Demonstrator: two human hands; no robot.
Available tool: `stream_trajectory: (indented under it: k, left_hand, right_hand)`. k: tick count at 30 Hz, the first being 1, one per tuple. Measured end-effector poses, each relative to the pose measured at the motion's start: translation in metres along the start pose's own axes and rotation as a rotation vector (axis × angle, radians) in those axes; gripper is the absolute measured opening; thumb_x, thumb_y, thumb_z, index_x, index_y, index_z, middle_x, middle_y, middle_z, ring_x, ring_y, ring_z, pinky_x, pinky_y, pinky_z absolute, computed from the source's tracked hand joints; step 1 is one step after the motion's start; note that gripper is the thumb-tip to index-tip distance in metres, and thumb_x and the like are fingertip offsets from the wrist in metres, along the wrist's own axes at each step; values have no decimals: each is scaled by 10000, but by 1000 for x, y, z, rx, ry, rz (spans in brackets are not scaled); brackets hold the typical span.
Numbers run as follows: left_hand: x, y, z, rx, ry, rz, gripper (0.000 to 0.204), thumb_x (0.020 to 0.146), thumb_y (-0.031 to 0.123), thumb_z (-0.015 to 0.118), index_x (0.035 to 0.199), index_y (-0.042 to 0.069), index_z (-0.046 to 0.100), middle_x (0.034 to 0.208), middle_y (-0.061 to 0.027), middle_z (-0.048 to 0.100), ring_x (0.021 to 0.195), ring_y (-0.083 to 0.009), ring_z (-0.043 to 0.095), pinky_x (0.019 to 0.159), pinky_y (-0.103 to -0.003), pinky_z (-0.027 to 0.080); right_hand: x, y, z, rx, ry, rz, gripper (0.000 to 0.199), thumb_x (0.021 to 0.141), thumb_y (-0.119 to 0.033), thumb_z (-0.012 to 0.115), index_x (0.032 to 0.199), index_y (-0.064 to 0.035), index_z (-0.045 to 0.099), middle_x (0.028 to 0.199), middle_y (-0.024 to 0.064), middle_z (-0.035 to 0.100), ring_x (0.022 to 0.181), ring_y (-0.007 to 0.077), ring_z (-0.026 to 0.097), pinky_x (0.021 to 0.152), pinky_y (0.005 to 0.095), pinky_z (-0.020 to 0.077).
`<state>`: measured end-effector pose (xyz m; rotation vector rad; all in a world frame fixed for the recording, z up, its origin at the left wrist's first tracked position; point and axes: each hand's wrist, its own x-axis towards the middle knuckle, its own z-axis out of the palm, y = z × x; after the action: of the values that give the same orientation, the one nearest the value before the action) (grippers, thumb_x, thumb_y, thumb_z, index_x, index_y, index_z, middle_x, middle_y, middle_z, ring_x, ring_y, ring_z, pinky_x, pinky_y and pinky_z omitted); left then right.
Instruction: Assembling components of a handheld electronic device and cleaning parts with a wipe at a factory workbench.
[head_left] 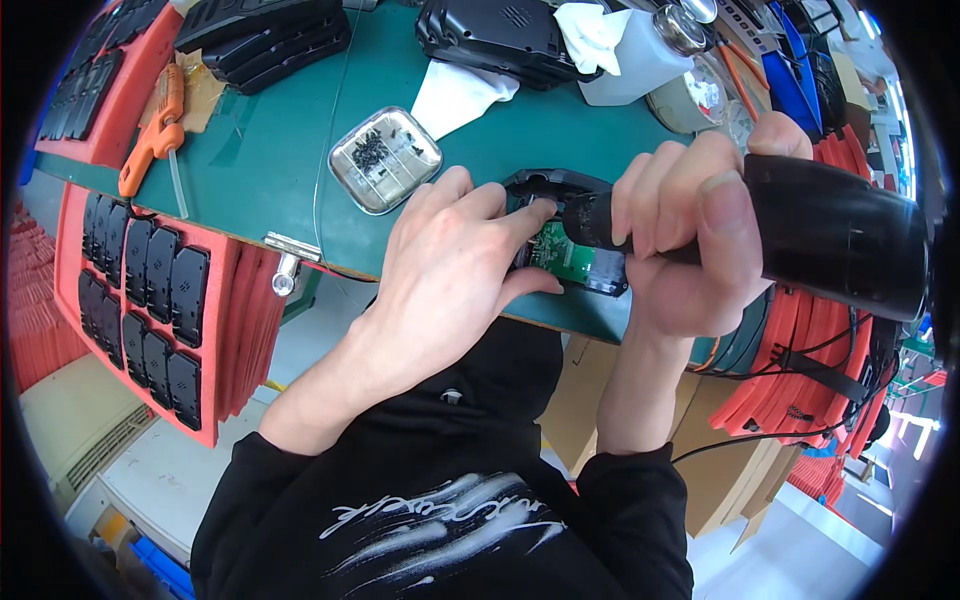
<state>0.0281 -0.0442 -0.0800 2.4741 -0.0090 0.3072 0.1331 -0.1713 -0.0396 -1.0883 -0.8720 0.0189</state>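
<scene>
Driver at the board — the right hand [695, 230] wraps its fingers firmly around the black power driver [840, 235], nose angled over the open black housing [560, 182], and that housing sits at the front edge of the green table [260, 160]. Left hand [440, 250] works opposite: thumb and forefinger spread apart, forefinger reaching into the housing, thumb beside the green circuit board [565, 255]; whether they pinch anything, I can't tell.

How far along? Board's already lying in the housing, still uncovered, so this looks like a unit midway to me. Plenty left in supply, too: small dark parts [370, 152] sit heaped in the metal tray [405, 188], and black covers [150, 265] wait in rows in the red foam tray [222, 300].

Now the lettering — white brush-style script [450, 515] runs across the black sweatshirt [440, 400]; the board's fine markings are too small to read.
</scene>
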Motion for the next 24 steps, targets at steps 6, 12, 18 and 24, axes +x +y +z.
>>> stream_trajectory:
  k: [6,12,18,24]
  left_hand:
    - [-1,-2,3,-30,22,12,528,656,293,835,1120,68,723,785,-52,606,793,-248,522,719,-369,451]
    - [0,-3,1,-26,12,20,519,648,294,839,1101,64,729,775,-42,611,797,-247,521,712,-372,442]
    - [-1,-3,2,-15,45,38,510,658,289,838,1102,61,731,771,-42,610,794,-242,521,710,-375,434]
    - [-2,-3,3,-75,111,64,407,652,221,846,1006,58,732,763,-46,581,781,-246,514,693,-377,426]
  right_hand:
    - [1,0,3,-257,11,-36,192,947,-43,498,1099,-46,381,616,37,445,461,122,414,442,285,406]
    - [1,-5,7,-203,31,-42,206,951,-63,492,1128,-34,393,625,36,445,467,123,414,455,291,408]
    - [-1,-10,12,-135,61,-51,233,956,-86,486,1164,-19,406,635,35,444,474,125,414,470,298,410]
    - [-2,-15,12,-58,100,-59,268,961,-109,479,1200,-4,420,645,34,444,481,126,414,485,305,412]
